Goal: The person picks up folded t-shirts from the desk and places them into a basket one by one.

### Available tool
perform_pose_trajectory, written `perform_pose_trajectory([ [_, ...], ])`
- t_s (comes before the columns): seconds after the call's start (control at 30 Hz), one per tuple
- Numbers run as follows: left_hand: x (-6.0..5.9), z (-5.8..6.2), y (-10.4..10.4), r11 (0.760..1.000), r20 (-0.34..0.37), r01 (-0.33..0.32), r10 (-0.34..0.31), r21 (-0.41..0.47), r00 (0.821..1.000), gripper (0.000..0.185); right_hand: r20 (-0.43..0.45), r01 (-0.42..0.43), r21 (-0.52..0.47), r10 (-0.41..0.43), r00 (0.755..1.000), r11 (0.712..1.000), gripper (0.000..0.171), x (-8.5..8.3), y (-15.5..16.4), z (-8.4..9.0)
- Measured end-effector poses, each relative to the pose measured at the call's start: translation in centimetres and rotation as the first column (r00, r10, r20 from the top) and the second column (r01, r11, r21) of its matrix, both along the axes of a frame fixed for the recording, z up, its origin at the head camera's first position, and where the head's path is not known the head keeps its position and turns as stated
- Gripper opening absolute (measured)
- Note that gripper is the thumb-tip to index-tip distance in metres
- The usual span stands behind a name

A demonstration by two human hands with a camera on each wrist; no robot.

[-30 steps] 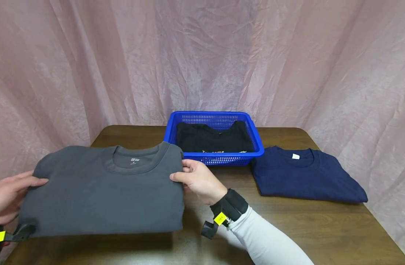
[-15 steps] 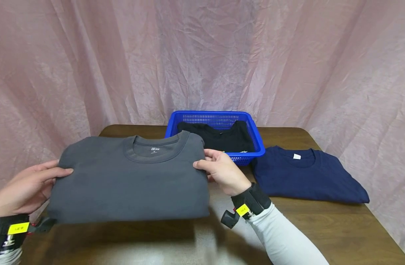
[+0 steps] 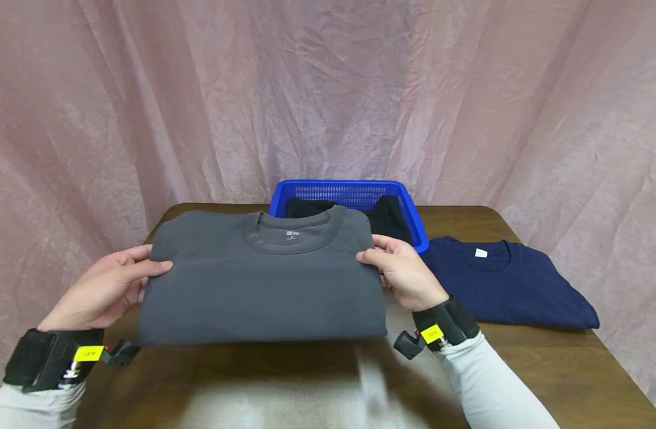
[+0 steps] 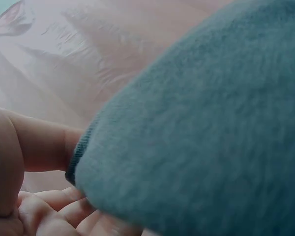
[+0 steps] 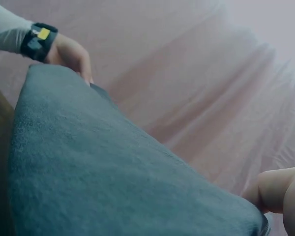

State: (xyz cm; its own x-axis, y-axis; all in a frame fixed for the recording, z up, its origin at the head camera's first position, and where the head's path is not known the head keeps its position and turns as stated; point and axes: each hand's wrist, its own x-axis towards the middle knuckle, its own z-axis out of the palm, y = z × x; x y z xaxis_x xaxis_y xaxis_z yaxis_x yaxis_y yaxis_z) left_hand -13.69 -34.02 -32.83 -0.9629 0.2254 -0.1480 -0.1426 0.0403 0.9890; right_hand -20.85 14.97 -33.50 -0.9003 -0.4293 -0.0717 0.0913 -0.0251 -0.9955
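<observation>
A folded dark grey T-shirt [image 3: 263, 280] is held up above the table, its round neckline facing away from me at the top. My left hand [image 3: 105, 283] pinches its left edge, thumb on top and fingers beneath. At the right edge my right hand [image 3: 405, 271] grips the cloth the same way. In the left wrist view the grey cloth [image 4: 196, 132] fills most of the picture beside the thumb. Behind the shirt stands a blue plastic basket [image 3: 349, 185], partly covered by it. A black garment [image 3: 389, 220] lies in the basket.
To the right, a folded navy T-shirt [image 3: 510, 286] with a white neck label lies on the brown wooden table [image 3: 563, 363], close to the basket's front right corner. Pink curtains [image 3: 328, 89] hang behind and along both sides of the table.
Both hands have carried the grey T-shirt to the right and slightly farther from me. It now covers more of the basket and the black garment. The navy T-shirt has stayed put.
</observation>
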Motion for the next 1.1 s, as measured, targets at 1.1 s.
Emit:
perform_pose_trajectory([
  [1.1, -5.8, 0.3, 12.3, 0.997, -0.054, 0.044, -0.04, 0.07, 0.998, 0.042, 0.106, 0.201, 0.056, -0.206, 0.973, 0.978, 0.059, -3.3, 8.7, 0.6],
])
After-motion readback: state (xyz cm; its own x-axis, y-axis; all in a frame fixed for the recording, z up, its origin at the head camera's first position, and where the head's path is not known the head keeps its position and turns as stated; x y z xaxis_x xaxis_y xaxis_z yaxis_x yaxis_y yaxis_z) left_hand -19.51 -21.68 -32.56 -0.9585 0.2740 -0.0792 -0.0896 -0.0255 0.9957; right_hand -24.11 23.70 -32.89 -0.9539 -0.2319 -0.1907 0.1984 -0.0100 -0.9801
